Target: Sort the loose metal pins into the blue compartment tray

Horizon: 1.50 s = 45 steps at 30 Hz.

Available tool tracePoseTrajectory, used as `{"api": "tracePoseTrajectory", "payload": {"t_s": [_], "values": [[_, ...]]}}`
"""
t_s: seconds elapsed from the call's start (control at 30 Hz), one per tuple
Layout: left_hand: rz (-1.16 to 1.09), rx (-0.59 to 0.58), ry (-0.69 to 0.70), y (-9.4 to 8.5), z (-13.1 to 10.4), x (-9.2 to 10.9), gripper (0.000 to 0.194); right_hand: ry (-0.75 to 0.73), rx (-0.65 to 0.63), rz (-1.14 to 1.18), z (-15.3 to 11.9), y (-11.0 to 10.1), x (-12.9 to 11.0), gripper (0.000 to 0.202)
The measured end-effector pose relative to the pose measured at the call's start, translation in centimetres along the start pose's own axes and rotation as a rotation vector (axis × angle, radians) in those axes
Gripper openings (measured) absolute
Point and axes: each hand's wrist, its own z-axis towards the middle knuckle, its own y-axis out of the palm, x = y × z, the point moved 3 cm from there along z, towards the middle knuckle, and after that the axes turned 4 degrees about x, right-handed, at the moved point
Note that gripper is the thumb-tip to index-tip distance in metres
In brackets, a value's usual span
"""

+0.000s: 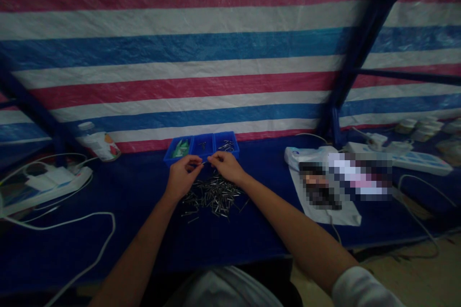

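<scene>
My left hand (182,176) and my right hand (227,166) meet above a loose pile of thin metal pins (218,196), nail-like in shape. Thumb and fingers of both hands are closed in a pinch on one thin metal pin (205,161) that spans the small gap between the fingertips. Its details are too small to make out. Just behind the hands sits a blue three-compartment tray (191,145). Its left compartment holds something green in clear plastic (182,147). A few small metal pieces lie in the middle one, and more metal pieces (226,145) in the right one.
Power strips (418,158) and white cables (104,244) lie on both sides of the blue table (144,230). A labelled bottle (103,146) leans at the back left. At right, a white bag (345,216) lies under blurred-out items. Striped sheeting (216,57) hangs behind.
</scene>
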Motion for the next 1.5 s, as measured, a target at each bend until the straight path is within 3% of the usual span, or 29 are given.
{"api": "tracePoseTrajectory", "payload": {"t_s": [0.23, 0.43, 0.57, 0.7, 1.13, 1.5], "values": [[0.017, 0.043, -0.031, -0.5, 0.3, -0.6, 0.02, 0.256, -0.008, 0.464, 0.2, -1.2, -0.8, 0.004], [0.057, 0.053, -0.042, -0.7, 0.4, -0.2, 0.02, 0.383, 0.017, 0.853, 0.6, -2.8, -1.5, 0.009], [0.088, 0.006, -0.035, -0.5, 0.3, 0.0, 0.021, 0.535, 0.16, 0.799, 0.8, -3.3, -0.7, 0.021], [0.12, -0.011, -0.025, -0.4, 0.2, -0.2, 0.022, 0.588, 0.26, 0.736, 0.9, -3.5, 0.1, 0.025], [0.151, -0.052, -0.021, -0.3, 0.0, 0.0, 0.022, 0.607, 0.157, 0.874, 0.6, -4.1, -0.3, 0.033], [0.157, -0.072, -0.029, -0.2, 0.0, 0.1, 0.023, 0.641, 0.298, 0.686, 0.8, -4.2, 0.2, 0.023]]}}
